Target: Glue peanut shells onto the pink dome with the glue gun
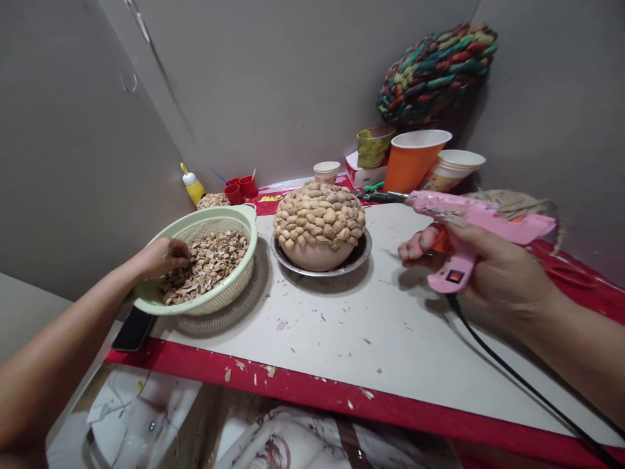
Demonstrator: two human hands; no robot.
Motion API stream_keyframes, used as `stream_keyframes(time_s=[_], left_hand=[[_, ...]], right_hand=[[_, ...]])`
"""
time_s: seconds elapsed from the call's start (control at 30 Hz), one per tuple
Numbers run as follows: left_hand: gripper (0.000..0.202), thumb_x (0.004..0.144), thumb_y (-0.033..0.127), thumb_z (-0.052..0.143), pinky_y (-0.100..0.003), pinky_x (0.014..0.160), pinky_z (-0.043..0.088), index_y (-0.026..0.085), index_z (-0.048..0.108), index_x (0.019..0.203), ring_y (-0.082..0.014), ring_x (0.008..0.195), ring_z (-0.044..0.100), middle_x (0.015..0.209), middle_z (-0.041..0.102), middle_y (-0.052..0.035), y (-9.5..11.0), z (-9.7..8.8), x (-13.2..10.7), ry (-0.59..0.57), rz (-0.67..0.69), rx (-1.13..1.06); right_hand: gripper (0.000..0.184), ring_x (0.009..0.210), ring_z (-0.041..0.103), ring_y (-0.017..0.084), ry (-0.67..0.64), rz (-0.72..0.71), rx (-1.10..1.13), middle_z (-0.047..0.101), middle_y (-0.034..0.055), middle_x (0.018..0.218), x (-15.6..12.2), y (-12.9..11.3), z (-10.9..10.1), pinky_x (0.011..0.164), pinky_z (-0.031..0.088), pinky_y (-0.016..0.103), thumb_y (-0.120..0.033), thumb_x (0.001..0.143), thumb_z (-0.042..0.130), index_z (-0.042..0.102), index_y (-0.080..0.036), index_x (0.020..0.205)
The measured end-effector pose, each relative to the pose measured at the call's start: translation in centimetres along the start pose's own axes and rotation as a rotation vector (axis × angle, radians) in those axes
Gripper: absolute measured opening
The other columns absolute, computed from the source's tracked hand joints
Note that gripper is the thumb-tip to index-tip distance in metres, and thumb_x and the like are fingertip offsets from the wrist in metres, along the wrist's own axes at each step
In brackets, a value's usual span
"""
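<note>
My left hand (163,256) reaches into a pale green colander (241,225) full of peanut shells (209,260), its fingers curled down among them. My right hand (493,270) grips a pink hot glue gun (469,218) with its nozzle pointing left, a finger on the orange trigger. A black cord (512,378) trails from the gun toward me. Between the hands stands a round pot covered with glued peanut shells (319,218), resting on a metal plate (359,255).
A white board (381,326) with shell scraps tops a red-edged table. A phone (134,327) lies by the colander. At the back stand an orange cup (413,163), stacked paper cups (454,168), small red cups (239,190), a yellow glue bottle (194,185) and a braided woven piece (434,71).
</note>
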State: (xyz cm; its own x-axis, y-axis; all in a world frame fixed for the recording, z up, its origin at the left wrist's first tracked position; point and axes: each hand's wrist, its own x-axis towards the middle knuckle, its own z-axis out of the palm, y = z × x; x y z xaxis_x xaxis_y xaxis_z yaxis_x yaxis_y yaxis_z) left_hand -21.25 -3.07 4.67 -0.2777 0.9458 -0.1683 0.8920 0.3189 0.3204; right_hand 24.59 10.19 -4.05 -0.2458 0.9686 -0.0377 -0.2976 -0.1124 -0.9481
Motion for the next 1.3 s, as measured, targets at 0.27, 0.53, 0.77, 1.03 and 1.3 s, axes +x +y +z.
stream_keyframes(time_s=[0.27, 0.53, 0.77, 1.03, 1.3], left_hand=[[0.043, 0.059, 0.053, 0.083, -0.034, 0.074, 0.059, 0.020, 0.074, 0.084, -0.0214, 0.074, 0.070, 0.081, 0.077, -0.0063, 0.9, -0.6, -1.0, 0.005, -0.067, -0.383], [0.047, 0.056, 0.054, 0.087, -0.033, 0.074, 0.061, 0.021, 0.080, 0.089, -0.0220, 0.080, 0.071, 0.095, 0.079, -0.0081, 2.0, -0.8, -1.7, -0.020, -0.141, -0.493], [0.045, 0.063, 0.044, 0.079, -0.027, 0.057, 0.050, 0.017, 0.074, 0.100, -0.0117, 0.057, 0.053, 0.072, 0.064, -0.0007, -0.1, -1.7, -1.0, 0.253, -0.061, -0.366], [0.040, 0.054, 0.029, 0.071, -0.037, 0.071, 0.056, 0.017, 0.073, 0.092, -0.0274, 0.081, 0.069, 0.092, 0.075, -0.0112, -1.1, -1.4, -0.1, 0.167, -0.177, -0.056], [0.034, 0.057, 0.038, 0.072, -0.035, 0.072, 0.055, 0.021, 0.074, 0.087, -0.0284, 0.081, 0.071, 0.077, 0.077, -0.0067, 0.7, -0.1, 0.6, 0.000, -0.174, 0.028]], right_hand=[[0.049, 0.065, 0.061, 0.015, -0.001, -0.011, -0.010, 0.062, 0.0029, 0.059, 0.0, 0.0, 0.2, 0.069, 0.056, 0.023, -0.066, 0.042, 0.087, 0.067, -0.021, 0.050], [0.050, 0.065, 0.060, 0.015, -0.004, -0.011, -0.021, 0.062, 0.0033, 0.059, -0.2, 0.1, 0.3, 0.067, 0.055, 0.022, -0.066, 0.041, 0.087, 0.066, -0.021, 0.049], [0.044, 0.066, 0.060, 0.017, -0.039, -0.048, -0.024, 0.063, 0.0036, 0.061, 0.1, 0.4, -0.1, 0.069, 0.056, 0.027, -0.063, 0.052, 0.084, 0.068, -0.022, 0.052], [0.045, 0.068, 0.060, 0.017, -0.022, -0.022, -0.036, 0.063, 0.0030, 0.062, 0.0, 0.5, 0.0, 0.070, 0.054, 0.026, -0.064, 0.051, 0.084, 0.066, -0.022, 0.052], [0.045, 0.066, 0.060, 0.018, -0.056, -0.058, -0.040, 0.063, 0.0038, 0.062, -0.1, 0.5, 0.0, 0.070, 0.054, 0.030, -0.064, 0.054, 0.082, 0.067, -0.022, 0.052]])
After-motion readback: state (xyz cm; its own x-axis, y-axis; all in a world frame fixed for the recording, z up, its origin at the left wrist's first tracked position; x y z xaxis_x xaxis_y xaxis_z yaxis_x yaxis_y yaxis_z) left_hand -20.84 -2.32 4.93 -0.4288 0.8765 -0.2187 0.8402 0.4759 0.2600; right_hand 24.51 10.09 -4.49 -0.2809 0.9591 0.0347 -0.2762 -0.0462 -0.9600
